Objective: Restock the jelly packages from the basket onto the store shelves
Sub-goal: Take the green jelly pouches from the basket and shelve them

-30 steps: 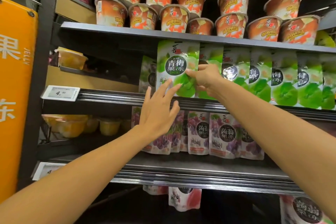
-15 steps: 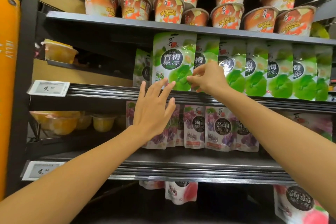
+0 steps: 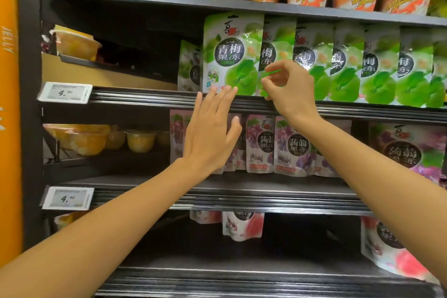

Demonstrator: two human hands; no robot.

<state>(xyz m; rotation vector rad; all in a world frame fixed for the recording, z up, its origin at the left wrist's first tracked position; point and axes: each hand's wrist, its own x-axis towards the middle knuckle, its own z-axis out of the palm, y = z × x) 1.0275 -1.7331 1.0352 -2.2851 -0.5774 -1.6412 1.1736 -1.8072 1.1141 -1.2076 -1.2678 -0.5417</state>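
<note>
Both hands reached toward the middle shelf point(image 3: 242, 101). The left hand point(image 3: 210, 133) was flat, fingers spread open, tips at the bottom edge of the front green jelly pouch point(image 3: 232, 53), which stood upright. The right hand point(image 3: 287, 87) hovered beside it, fingers loosely curled, gripping nothing.

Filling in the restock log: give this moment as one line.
phase: settling pouch | front green pouch: upright on shelf | left hand: open, below it | right hand: loosely curled, empty
</note>
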